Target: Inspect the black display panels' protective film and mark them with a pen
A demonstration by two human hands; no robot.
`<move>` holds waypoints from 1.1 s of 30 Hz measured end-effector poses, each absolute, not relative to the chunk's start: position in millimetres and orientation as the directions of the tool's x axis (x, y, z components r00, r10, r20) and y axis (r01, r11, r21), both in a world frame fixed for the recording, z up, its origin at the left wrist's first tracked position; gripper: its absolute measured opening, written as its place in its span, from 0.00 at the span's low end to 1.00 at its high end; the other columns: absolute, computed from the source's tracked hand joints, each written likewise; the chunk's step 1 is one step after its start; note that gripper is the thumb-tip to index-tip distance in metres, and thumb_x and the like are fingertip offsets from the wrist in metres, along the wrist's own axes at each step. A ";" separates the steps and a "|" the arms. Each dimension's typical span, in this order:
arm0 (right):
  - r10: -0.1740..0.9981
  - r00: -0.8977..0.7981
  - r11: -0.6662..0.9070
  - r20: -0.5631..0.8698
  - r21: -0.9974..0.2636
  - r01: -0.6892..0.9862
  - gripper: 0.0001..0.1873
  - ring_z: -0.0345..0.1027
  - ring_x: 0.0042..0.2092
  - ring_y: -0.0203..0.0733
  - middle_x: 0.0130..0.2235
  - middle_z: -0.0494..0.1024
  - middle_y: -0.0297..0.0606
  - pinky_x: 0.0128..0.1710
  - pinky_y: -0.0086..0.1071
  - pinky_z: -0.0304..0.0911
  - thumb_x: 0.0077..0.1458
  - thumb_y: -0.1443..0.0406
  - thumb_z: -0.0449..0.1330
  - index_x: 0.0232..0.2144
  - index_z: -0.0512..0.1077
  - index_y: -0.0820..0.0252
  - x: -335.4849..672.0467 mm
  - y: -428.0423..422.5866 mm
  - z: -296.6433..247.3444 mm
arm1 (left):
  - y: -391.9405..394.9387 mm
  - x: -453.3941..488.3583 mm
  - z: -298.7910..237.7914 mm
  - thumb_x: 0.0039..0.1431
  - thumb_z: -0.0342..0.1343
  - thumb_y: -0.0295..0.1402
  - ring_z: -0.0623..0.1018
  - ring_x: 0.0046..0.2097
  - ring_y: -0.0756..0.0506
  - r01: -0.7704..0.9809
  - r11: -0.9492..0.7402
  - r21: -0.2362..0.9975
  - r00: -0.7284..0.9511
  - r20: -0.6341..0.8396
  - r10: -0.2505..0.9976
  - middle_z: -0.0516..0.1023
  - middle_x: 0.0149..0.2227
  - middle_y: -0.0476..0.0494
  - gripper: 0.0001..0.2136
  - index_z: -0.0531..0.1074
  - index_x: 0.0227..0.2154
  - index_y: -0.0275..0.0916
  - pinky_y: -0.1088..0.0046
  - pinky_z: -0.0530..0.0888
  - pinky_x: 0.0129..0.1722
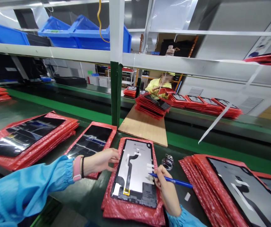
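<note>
A tablet screen panel (138,167) lies with its silver back up on red bubble-wrap bags (130,211) in front of me. A black flex cable (129,170) and white tape strips show on that back. My right hand (165,186) grips a blue pen (180,182), its tip over the panel's right part; whether it touches the surface I cannot tell. My left hand (103,162) is at the left edge of the bags, fingers loosely stretched and thumb apart, holding nothing. Left of it lies a glossy black panel (91,141) on another red bag.
Stacks of bagged panels stand at left (33,138) and right (239,189). A small metal-and-clear object (168,161) and a white scrap (187,196) lie at right. A green post (115,94) rises beyond a wooden board (147,124). A co-worker in yellow (153,86) sits farther back.
</note>
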State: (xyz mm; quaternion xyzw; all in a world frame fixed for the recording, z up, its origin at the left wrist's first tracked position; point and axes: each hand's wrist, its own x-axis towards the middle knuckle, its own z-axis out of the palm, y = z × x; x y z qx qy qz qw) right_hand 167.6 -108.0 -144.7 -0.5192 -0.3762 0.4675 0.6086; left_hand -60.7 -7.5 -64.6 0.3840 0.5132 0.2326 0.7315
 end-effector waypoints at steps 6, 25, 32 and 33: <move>0.989 0.151 0.022 -0.008 -0.981 -0.194 0.28 0.43 0.19 0.27 0.17 0.57 0.23 0.19 0.25 0.38 0.44 0.43 0.65 0.21 0.63 0.59 166.3 -108.7 -142.6 | -3.9 -64.8 -75.2 0.35 0.64 0.30 0.74 0.32 0.45 0.192 0.585 0.788 0.307 -0.614 0.727 0.73 0.29 0.51 0.19 0.65 0.33 0.41 0.63 0.73 0.33; 0.923 0.384 0.158 -0.012 -0.900 -0.407 0.19 0.74 0.31 0.35 0.31 0.81 0.36 0.32 0.26 0.68 0.47 0.52 0.69 0.37 0.75 0.57 201.6 -114.6 -105.2 | -13.2 -33.6 -40.0 0.52 0.58 0.31 0.78 0.45 0.42 -0.073 -0.072 0.995 0.457 0.098 0.884 0.80 0.45 0.43 0.18 0.70 0.48 0.37 0.68 0.73 0.47; 0.999 -0.014 0.025 0.042 -0.790 -0.612 0.28 0.69 0.56 0.53 0.57 0.73 0.41 0.51 0.46 0.66 0.46 0.45 0.66 0.47 0.76 0.48 191.8 -113.3 -47.4 | -25.3 -31.8 -38.1 0.62 0.47 0.25 0.77 0.53 0.41 0.072 -0.741 0.668 0.571 0.581 0.580 0.80 0.49 0.41 0.19 0.71 0.54 0.38 0.66 0.71 0.54; 0.998 -0.012 0.043 0.064 -0.787 -0.616 0.29 0.70 0.54 0.55 0.54 0.76 0.40 0.51 0.49 0.66 0.43 0.41 0.65 0.44 0.77 0.47 190.2 -114.1 -42.8 | -25.5 -31.0 -39.6 0.61 0.46 0.22 0.75 0.56 0.41 0.051 -0.804 0.592 0.603 0.623 0.497 0.77 0.53 0.42 0.22 0.70 0.56 0.40 0.64 0.69 0.58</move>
